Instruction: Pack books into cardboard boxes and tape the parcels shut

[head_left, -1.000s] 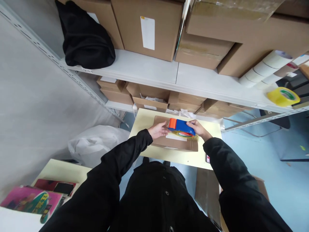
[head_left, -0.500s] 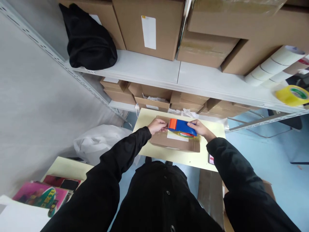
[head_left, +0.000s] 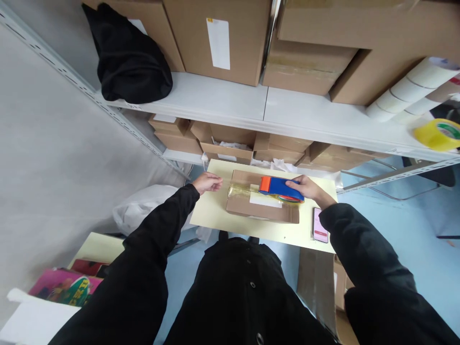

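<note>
A brown cardboard box with a white label lies flat on a pale yellow table. My right hand grips the back end of a blue tape dispenser with an orange front, just over the right part of the box. From the dispenser a shiny yellowish strip of packing tape runs left across the box. Beyond the box's left end, my left hand is closed in a pinch at the strip's far end, though the clear tape is hard to make out between the fingertips.
A phone lies at the table's right edge. Beyond the table, a grey shelf bears cardboard boxes, a black cloth bundle, white rolls and a yellow tape roll. A white plastic bag stands left.
My left hand has moved left, away from the dispenser, and a strip of tape now stretches over the box. My right hand and the dispenser have shifted slightly right.
</note>
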Motion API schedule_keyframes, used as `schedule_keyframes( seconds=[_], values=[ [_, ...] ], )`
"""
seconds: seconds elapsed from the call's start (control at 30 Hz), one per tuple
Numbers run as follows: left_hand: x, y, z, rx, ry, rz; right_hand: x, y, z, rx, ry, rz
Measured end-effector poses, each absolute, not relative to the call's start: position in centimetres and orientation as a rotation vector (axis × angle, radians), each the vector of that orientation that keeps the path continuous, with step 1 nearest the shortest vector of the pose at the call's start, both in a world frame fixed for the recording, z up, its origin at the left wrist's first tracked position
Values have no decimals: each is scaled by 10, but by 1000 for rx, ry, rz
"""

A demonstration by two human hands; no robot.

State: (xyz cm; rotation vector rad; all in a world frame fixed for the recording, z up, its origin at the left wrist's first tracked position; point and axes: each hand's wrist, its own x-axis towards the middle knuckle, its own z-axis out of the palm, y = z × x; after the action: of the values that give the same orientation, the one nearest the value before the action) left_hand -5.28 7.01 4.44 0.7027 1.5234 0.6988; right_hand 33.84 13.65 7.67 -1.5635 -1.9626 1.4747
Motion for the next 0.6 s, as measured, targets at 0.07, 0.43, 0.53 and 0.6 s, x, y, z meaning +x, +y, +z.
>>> schedule_keyframes(
  seconds=[0.07, 0.43, 0.53, 0.6],
  values=[
    [-55, 69, 43, 713, 1506, 675, 335, 136, 80, -1576, -1996, 1461],
    [-56, 73, 6, 863, 1637, 479, 323, 133, 77, -1638, -2153, 1376],
    [-50, 69, -10, 933, 1668, 488, 322, 133, 76, -1639, -2178, 1352],
    [-45, 67, -18, 974, 1682, 501, 321, 133, 75, -1630, -2187, 1332]
  ],
)
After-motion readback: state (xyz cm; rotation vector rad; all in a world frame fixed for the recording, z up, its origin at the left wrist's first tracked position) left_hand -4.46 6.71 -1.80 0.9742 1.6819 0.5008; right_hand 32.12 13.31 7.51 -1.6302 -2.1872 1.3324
